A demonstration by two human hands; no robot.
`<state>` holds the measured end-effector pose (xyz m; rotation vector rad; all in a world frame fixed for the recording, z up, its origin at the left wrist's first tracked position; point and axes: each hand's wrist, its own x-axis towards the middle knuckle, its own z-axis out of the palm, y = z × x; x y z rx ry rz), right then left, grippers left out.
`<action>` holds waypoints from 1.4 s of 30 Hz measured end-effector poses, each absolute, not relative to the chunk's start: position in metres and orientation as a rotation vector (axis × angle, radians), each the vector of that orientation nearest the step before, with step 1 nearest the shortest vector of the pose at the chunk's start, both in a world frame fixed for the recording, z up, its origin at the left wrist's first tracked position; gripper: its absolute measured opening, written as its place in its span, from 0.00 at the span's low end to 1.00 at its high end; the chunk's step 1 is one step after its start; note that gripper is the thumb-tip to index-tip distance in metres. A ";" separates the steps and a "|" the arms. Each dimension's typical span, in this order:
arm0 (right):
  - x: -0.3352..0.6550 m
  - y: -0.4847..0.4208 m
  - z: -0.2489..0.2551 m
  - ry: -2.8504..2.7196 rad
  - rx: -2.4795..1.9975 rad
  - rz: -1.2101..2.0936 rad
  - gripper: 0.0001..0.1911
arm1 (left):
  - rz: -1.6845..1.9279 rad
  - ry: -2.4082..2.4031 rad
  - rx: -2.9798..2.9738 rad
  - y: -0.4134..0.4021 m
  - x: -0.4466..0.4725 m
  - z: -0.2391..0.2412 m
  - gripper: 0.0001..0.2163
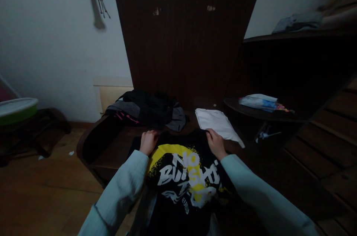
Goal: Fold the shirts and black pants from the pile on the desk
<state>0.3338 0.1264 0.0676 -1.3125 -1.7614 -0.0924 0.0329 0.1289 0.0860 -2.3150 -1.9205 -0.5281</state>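
A black T-shirt with a yellow patch and white lettering is spread out below me, its lower part hanging over the front edge of a dark wooden surface. My left hand is closed on the shirt's far edge at the left. On the right, my right hand pinches the same edge, fingers curled over the fabric. Close behind my left hand lies a heap of black and grey clothes. Just beyond my right hand rests a folded white cloth.
A tall dark wooden panel rises behind the surface. To the right, a rounded shelf holds a plastic packet; folded clothes lie on a higher shelf. At far left, a green basin sits on a low stand.
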 end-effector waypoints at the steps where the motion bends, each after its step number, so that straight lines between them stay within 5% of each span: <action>1: 0.334 0.127 0.069 -1.770 -1.291 -0.083 0.13 | -0.530 -1.934 -2.327 0.129 0.032 0.088 0.08; 11: 0.341 0.132 0.105 -1.897 -1.312 -0.178 0.17 | -0.729 -1.970 -2.497 0.143 -0.001 0.122 0.04; 25: 0.385 0.143 0.174 -2.165 -1.482 -0.648 0.22 | -1.093 -1.894 -2.751 0.135 -0.010 0.171 0.13; 31: 0.399 0.122 0.219 -2.013 -1.470 -0.871 0.25 | -0.663 -1.827 -3.102 0.121 -0.022 0.208 0.13; 35: 0.397 0.119 0.242 -1.849 -1.479 -0.725 0.26 | -0.902 -1.828 -2.814 0.126 -0.024 0.213 0.14; 42: 0.400 0.119 0.273 -1.851 -1.309 0.024 0.28 | -1.433 -1.775 -2.386 0.112 -0.030 0.247 0.18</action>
